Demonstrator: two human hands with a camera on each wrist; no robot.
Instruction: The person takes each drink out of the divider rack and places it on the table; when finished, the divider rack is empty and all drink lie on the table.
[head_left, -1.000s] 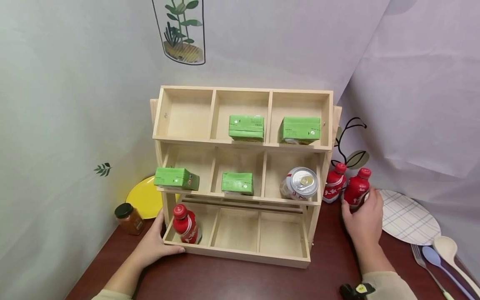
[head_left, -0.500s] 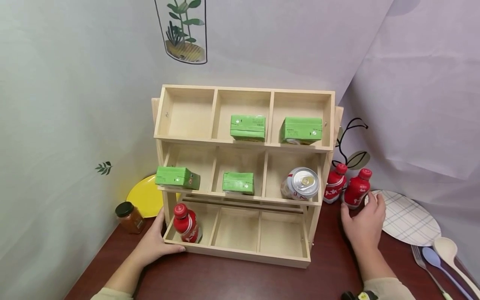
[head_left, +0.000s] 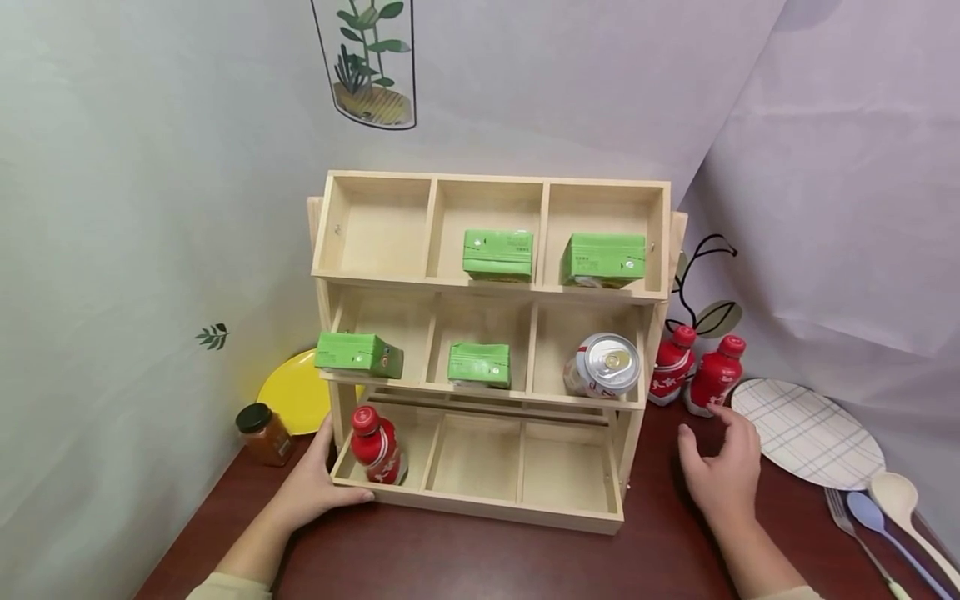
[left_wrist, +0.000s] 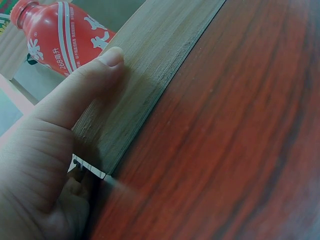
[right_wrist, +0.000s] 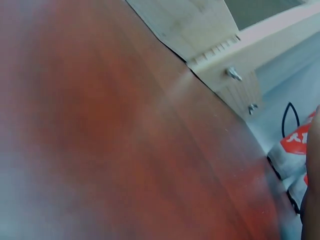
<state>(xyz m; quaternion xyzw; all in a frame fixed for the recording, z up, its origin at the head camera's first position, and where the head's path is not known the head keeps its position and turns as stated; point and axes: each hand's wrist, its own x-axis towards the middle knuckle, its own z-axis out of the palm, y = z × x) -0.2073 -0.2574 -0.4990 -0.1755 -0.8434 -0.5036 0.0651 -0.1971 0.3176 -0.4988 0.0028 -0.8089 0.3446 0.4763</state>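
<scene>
My left hand [head_left: 309,490] grips the lower left corner of a three-tier wooden rack [head_left: 495,514], its thumb along the front board and its fingers at the side. Just behind that board, in the bottom left compartment, stands a red bottle [head_left: 377,450]; the left wrist view shows the same red bottle [left_wrist: 62,37] close to the thumb. My right hand [head_left: 723,475] is over the table right of the rack, fingers loosely bent and holding nothing. Beyond its fingertips two red-capped bottles, a nearer bottle [head_left: 716,375] and a farther bottle [head_left: 671,367], stand upright side by side.
Green cartons, such as one carton [head_left: 498,254], and a silver can [head_left: 603,365] occupy the upper tiers. Left are a yellow plate [head_left: 296,392] and a dark-lidded jar [head_left: 265,435]. Right lie a checked plate [head_left: 810,433], a fork [head_left: 862,542] and two spoons, one white [head_left: 896,500].
My right hand has let go of the nearer red bottle and drawn back toward me, leaving it upright beside the other one. The left hand keeps its hold on the rack.
</scene>
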